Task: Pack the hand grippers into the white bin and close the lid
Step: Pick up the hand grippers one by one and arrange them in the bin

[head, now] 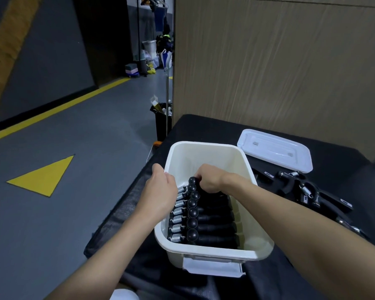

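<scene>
The hand grippers (206,219) already packed lie in a tight row inside the white bin (206,152), black handles side by side, round knobs lined up along the middle and coil springs toward the left wall; the row fills the near part of the bin and the far part is bare. The right hand (210,178) reaches into the bin at the far end of the row, fingers curled down onto the last gripper there; it looks closed around that gripper's handle, though the fingertips are hidden, so whether it is gripping or only pressing I cannot tell. The left hand (160,189) rests over the bin's left rim, fingers bent onto the edge, holding nothing else; it seems to steady the bin.

More loose grippers (307,193) lie in a jumble on the black cloth (214,128) to the right of the bin, and the lid (275,150) lies flat beyond them, well apart from the rim.

The risks, as I judge them: the last gripper may sit tilted or ride up on its neighbour, so later ones stack unevenly and the lid will not seat; springs and handles in the jumble may hook each other, so lifting one drags another off the cloth; the bin sits near the table's left edge, so a hard push inside could shift it if the left hand lets go.
</scene>
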`<action>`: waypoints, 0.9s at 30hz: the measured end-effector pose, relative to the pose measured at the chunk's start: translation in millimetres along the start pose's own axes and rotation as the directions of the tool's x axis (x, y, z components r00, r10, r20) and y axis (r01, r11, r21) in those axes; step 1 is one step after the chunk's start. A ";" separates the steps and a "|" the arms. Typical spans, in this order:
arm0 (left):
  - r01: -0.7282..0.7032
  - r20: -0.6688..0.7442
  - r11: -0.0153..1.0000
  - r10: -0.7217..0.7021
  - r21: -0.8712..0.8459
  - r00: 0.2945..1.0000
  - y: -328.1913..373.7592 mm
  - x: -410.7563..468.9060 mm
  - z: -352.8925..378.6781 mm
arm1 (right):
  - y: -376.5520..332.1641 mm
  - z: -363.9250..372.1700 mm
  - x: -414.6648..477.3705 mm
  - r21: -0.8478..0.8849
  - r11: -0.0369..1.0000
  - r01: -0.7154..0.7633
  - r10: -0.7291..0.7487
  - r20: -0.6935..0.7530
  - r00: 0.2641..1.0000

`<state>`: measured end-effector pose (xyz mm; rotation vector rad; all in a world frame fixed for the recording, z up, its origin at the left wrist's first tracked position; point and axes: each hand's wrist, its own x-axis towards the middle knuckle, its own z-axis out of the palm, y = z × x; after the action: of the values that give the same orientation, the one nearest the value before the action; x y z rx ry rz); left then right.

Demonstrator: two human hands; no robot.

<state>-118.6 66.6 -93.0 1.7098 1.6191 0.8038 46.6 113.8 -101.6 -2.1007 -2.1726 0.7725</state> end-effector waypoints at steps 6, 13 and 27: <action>0.000 0.011 1.000 0.000 -0.010 1.000 -1.6 0.8 1.0 | 5.8 2.5 1.9 -0.005 1.000 -0.006 0.006 -0.015 1.000; -0.016 0.016 1.000 0.016 -0.002 1.000 -2.6 1.6 1.3 | 13.2 -22.5 -23.0 0.172 0.985 0.005 0.020 -0.141 0.990; 0.000 -0.040 1.000 0.000 0.000 0.999 -5.6 10.0 7.0 | 120.5 -49.6 -92.8 0.545 0.828 -0.130 0.451 -0.510 0.733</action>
<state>-115.9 76.5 -101.7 1.7035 1.6459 0.8434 184.9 39.0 -71.9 -2.0483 -1.1646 0.4468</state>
